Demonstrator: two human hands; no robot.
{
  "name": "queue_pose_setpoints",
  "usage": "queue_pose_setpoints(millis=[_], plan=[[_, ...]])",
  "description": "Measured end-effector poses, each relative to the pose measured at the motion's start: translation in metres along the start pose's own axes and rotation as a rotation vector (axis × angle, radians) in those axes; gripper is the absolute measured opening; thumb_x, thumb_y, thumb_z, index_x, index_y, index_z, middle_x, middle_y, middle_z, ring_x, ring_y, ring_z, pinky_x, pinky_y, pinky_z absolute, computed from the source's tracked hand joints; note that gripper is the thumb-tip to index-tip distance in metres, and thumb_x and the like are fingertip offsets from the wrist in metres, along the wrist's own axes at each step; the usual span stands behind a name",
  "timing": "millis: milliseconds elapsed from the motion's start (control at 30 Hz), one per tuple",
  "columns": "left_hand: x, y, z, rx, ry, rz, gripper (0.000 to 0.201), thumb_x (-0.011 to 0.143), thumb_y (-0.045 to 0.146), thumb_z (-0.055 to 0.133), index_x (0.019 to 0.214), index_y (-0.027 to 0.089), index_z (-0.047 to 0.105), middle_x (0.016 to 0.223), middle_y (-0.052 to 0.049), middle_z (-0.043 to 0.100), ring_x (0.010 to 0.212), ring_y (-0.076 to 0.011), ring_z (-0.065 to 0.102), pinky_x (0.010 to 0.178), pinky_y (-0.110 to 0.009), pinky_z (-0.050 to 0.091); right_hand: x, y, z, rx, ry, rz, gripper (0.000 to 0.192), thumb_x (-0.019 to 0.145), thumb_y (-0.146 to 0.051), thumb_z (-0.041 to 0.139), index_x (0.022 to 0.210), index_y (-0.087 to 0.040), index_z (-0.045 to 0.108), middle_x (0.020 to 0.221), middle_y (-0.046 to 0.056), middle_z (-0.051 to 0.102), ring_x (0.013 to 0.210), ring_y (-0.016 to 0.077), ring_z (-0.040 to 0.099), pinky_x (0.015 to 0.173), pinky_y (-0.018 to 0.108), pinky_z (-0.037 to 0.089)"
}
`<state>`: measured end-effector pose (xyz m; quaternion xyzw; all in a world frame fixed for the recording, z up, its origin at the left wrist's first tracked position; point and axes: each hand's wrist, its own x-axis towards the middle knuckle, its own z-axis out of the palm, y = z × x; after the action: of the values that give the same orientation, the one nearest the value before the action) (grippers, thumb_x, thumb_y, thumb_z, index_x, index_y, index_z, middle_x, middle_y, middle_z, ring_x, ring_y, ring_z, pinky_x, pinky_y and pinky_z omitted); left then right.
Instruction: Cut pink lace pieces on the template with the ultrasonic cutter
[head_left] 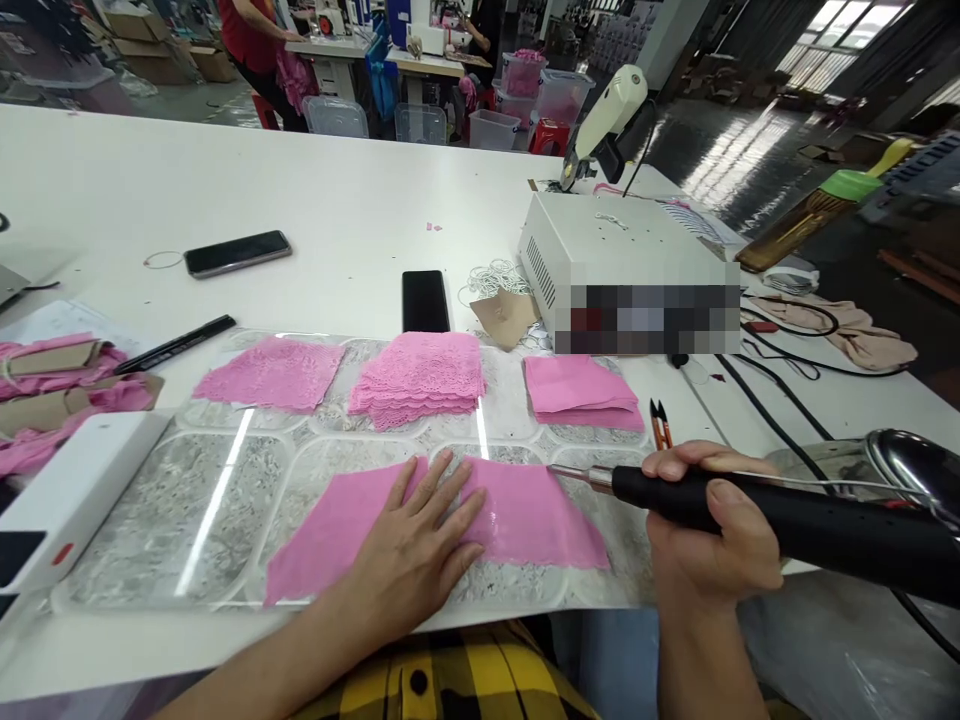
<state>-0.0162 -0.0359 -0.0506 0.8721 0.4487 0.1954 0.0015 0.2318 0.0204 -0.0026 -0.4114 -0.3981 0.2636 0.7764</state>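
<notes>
**stitchy_k:** Since the pink fabric piece (517,520) looks thin and floppy, how would you guess it handles? It's lying flat on the near middle of the worktop (352,210), on that glossy marbled mat (210,500).

**lacehead:** Going left to right: there's a white box (71,490) at the near left edge, then the left hand (416,545) with fingers spread, palm pressed flat on the middle of the fabric. That's how I'd hold it, honestly. Light, soft stuff like that probably slides and wrinkles on a shiny mat, so pinning it down with a wide flat palm beats pinching a corner.

**stitchy_k:** And the right side?

**lacehead:** The right hand (709,525) is curled tight around a black handheld tool (787,520), its metal tip just at the fabric's far right corner. Looks rigid and a bit hefty with that cable trailing off.

**stitchy_k:** Further back?

**lacehead:** Three pink stacks: a lace sheet (274,372), a lace pile (420,375), folded plain pieces (581,388). Small snips (660,422) just right of those.
</notes>
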Motion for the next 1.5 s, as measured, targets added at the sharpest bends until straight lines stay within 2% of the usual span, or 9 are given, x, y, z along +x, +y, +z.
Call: queue_pose_setpoints(millis=[200,333,567,800,1100,1500], plan=[[0.0,-0.001,0.001,-0.009,0.009,0.014,0.038,0.096,0.031,0.05,0.132,0.02,0.057,0.145,-0.009,0.048,0.142,-0.0302,0.033,0.118,-0.054,0.023,0.001,-0.012,-0.014,-0.012,0.044,-0.014,0.013,0.057,-0.026,0.053,0.067,-0.019,0.058,0.066,0.0,0.057,0.049,0.0116,0.049,0.047,0.03,0.044],[0.0,0.0,0.001,-0.007,0.017,0.006,0.038,0.097,0.032,0.048,0.131,0.02,0.058,0.146,-0.009,0.048,0.142,-0.0306,0.034,0.117,-0.054,0.024,-0.003,-0.015,-0.021,-0.032,0.025,0.014,0.014,0.056,-0.026,0.052,0.068,-0.019,0.058,0.067,0.0,0.057,0.051,0.0124,0.049,0.048,0.031,0.045],[0.0,-0.001,0.0,0.017,-0.005,0.021,0.04,0.096,0.03,0.05,0.134,0.02,0.055,0.147,-0.009,0.047,0.143,-0.0312,0.031,0.117,-0.055,0.024,-0.005,-0.013,-0.022,-0.022,-0.014,0.001,0.014,0.058,-0.024,0.053,0.069,-0.019,0.059,0.067,0.0,0.059,0.049,0.0126,0.05,0.046,0.031,0.045],[0.001,-0.003,0.0,0.039,0.022,0.057,0.041,0.096,0.03,0.05,0.135,0.017,0.054,0.147,-0.011,0.046,0.144,-0.0309,0.029,0.118,-0.054,0.022,-0.004,-0.015,-0.017,-0.011,-0.043,0.009,0.011,0.058,-0.023,0.057,0.068,-0.019,0.059,0.066,0.0,0.059,0.049,0.0125,0.051,0.047,0.032,0.047],[0.0,-0.005,0.001,0.047,0.021,0.076,0.041,0.096,0.028,0.051,0.135,0.016,0.053,0.148,-0.012,0.044,0.145,-0.031,0.027,0.119,-0.052,0.019,-0.005,-0.024,-0.041,-0.033,0.002,0.02,0.015,0.057,-0.026,0.054,0.068,-0.018,0.059,0.068,0.0,0.058,0.05,0.0116,0.049,0.045,0.029,0.044],[0.001,-0.007,0.001,0.058,0.021,0.091,0.041,0.096,0.027,0.05,0.135,0.016,0.053,0.149,-0.011,0.043,0.145,-0.0308,0.025,0.12,-0.05,0.015,-0.007,-0.027,-0.045,-0.027,-0.039,0.03,0.013,0.062,-0.026,0.057,0.071,-0.019,0.06,0.071,0.001,0.057,0.053,0.0116,0.05,0.049,0.03,0.045]])
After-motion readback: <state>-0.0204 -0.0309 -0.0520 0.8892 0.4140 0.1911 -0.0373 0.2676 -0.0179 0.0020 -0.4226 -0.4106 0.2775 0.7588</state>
